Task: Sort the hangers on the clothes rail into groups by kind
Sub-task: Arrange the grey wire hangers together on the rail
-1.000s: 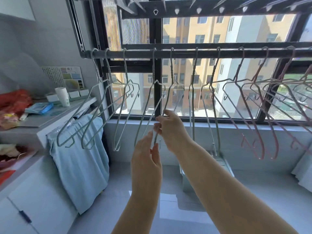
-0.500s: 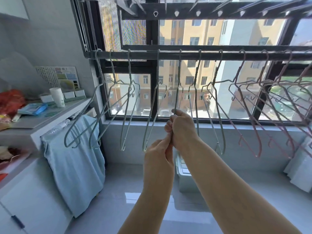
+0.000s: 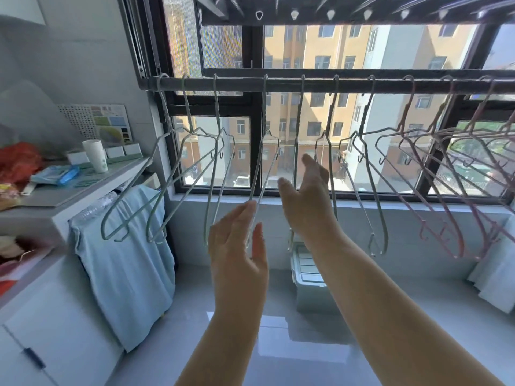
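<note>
- Hangers (image 3: pixel 331 112) hang in one row on the clothes rail (image 3: pixel 306 85), above and just beyond both your hands.
- Your left hand (image 3: pixel 237 246): fingers straight and close together, thumb apart, holding nothing. The fingertips reach the lower wire of the fourth hanger (image 3: pixel 264 112) from the left. Touching or just short of it, can't tell.
- Your right hand (image 3: pixel 306 196): loosely spread, fingers pointing up, holding nothing. The tips are blurred. It covers the lower part of the fifth hanger (image 3: pixel 298 118), so any contact there is hidden.
- Colour of those two hangers is hard to judge against the bright window.
- Left of your hands: three green hangers (image 3: pixel 188 112), swung sideways toward the shelf (image 3: pixel 69 196).
- Right of your hands: two pale hangers (image 3: pixel 364 115), then pink hangers (image 3: pixel 405 112) overlapping one another. Their count is hard to make out, and the last ones are cut off at the frame edge.
- Storage box (image 3: pixel 309 277) on the floor, partly hidden behind your right forearm.
- On the shelf: white cup (image 3: pixel 94 157) with a green mark, not readable.
- On the wall behind it: swatch card (image 3: pixel 111 121), print too small to read.
- Blue cloth (image 3: pixel 125 260) hangs below the shelf.
</note>
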